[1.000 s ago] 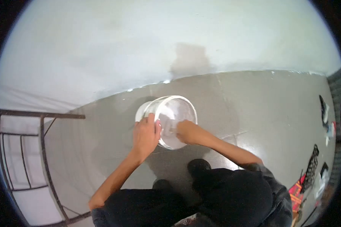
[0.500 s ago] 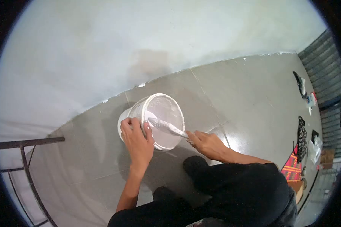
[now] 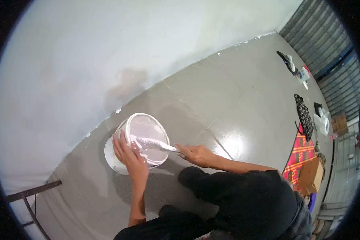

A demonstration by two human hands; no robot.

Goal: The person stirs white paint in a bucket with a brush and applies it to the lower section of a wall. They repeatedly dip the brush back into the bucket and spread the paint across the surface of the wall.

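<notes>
Tool [image 3: 158, 145] — its handle clasped in the right hand [image 3: 200, 155] — points between nine and ten o'clock over the mouth of the bucket [image 3: 158, 128], whose eight-o'clock rim the left hand [image 3: 133, 157] holds.

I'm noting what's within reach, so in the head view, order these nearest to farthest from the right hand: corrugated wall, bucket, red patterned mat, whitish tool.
From the right hand:
1. Whitish tool, in its grip.
2. Bucket, just left of it in view.
3. Red patterned mat, on the floor toward the right.
4. Corrugated wall, at the upper right.
</notes>
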